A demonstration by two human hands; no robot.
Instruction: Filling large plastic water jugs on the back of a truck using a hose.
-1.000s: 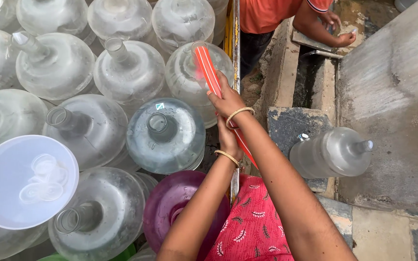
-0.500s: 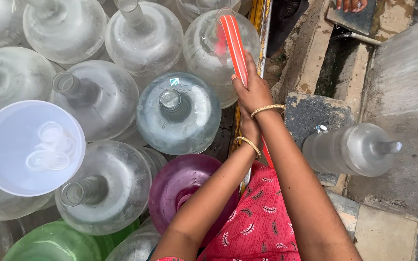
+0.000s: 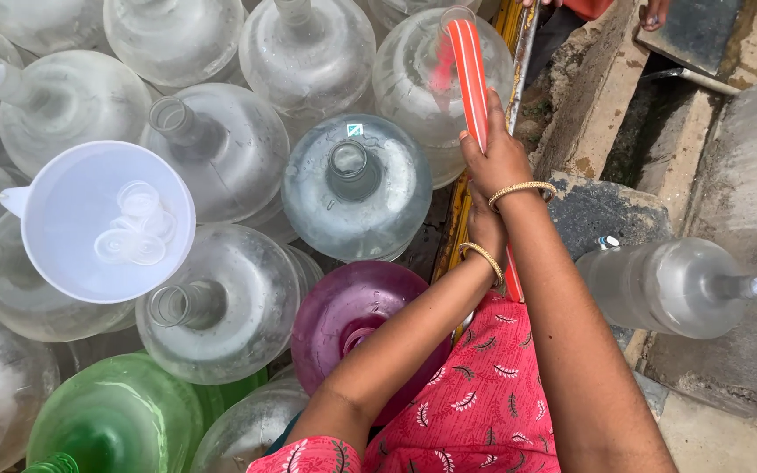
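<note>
The right hand (image 3: 499, 158) has its fingers wrapped tight round a red-and-white striped flexible hose (image 3: 469, 79), gripping it high up; the left hand (image 3: 484, 229), just below and partly hidden behind the right wrist, seems closed on the same hose lower down, though its fingers are mostly out of sight; both wrists wear thin gold bangles. From the upper grip the hose runs forward, and its open end rests at the mouth of a clear round plastic water jar (image 3: 442, 74); below the hands it drops past the pink patterned garment (image 3: 475, 403) and is lost from view.

Around that jar stand many more clear jars, packed shoulder to shoulder; the nearest is a clear jar with an open neck (image 3: 357, 186), touching its neighbours; close to the person sits a purple tinted jar (image 3: 357, 311), and further left a green one (image 3: 116, 420); a white plastic funnel (image 3: 107, 221) with loose caps in its bowl rests on top of the jars at the left. To the right, across a yellow metal rail (image 3: 462, 210), a clear jar lies on its side (image 3: 668, 285) on a rough concrete ledge (image 3: 746, 175).

The likeliest slip, I judge, is the hose tip riding off the narrow mouth; the hose is springy and held well back from its end, so a small twist of the wrists could swing it aside and spill over the neighbouring jars.
</note>
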